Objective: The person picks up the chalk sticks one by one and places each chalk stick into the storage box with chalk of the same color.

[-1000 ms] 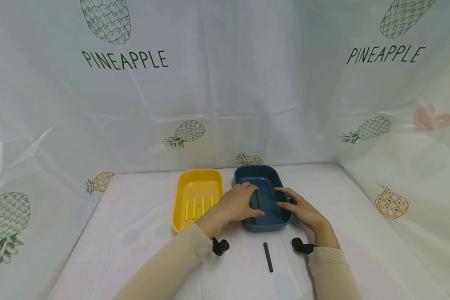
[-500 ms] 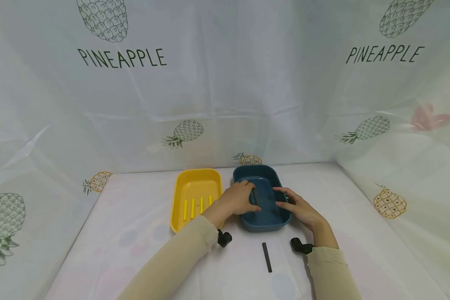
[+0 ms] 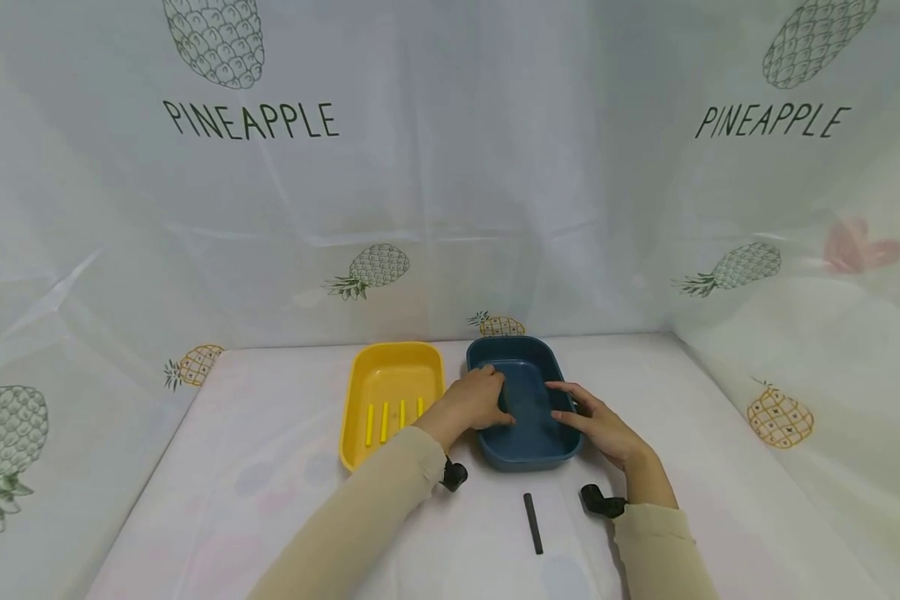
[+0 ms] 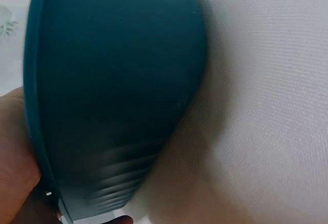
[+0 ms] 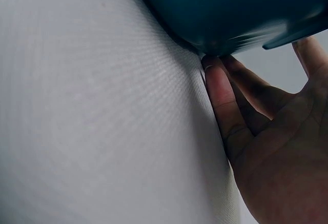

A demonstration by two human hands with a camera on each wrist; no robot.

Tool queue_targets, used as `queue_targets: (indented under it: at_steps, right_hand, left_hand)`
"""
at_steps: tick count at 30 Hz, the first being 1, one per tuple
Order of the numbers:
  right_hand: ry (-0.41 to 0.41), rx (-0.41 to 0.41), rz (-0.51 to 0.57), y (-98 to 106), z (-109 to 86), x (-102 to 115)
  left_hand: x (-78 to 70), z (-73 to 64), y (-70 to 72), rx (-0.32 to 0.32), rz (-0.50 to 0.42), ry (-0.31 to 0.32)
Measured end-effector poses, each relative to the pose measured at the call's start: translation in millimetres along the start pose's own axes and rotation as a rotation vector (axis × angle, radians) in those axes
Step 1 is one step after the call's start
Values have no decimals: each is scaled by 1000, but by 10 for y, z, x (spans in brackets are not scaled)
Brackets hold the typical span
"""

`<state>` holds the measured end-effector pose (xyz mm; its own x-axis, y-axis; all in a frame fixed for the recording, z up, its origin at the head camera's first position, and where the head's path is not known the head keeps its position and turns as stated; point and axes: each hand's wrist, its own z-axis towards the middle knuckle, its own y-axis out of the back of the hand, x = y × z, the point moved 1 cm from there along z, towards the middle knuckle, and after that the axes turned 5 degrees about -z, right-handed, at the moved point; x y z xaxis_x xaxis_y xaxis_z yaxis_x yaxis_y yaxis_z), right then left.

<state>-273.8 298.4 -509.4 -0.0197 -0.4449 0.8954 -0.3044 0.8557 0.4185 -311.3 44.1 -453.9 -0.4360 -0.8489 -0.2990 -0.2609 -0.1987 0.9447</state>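
In the head view my left hand reaches over the left rim of a dark blue tray. A thin black stick shows at its fingers, upright along the tray's left side and mostly hidden by the hand. From the left wrist view, the tray's outer wall hides the fingertips. My right hand holds the tray's right side, thumb and index finger over the rim. Its other fingers press the outer wall from below in the right wrist view. Another black stick lies on the table before the tray.
Left of the blue tray stands a yellow tray with several yellow sticks in a row, partly behind my left forearm. A white cloth covers the table, and a pineapple-print sheet hangs at the back.
My left hand has shifted slightly left within the blue tray, taking the black stick toward the left wall. My right hand stays on the tray. The head view has tilted a little.
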Motion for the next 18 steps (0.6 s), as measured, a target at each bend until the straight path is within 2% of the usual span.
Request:
queue_targets:
  at_steps: [18]
  right_hand:
    - [17,-13,-6,-4,18,1]
  left_hand:
    - [-62,34,-79,-7,131,59]
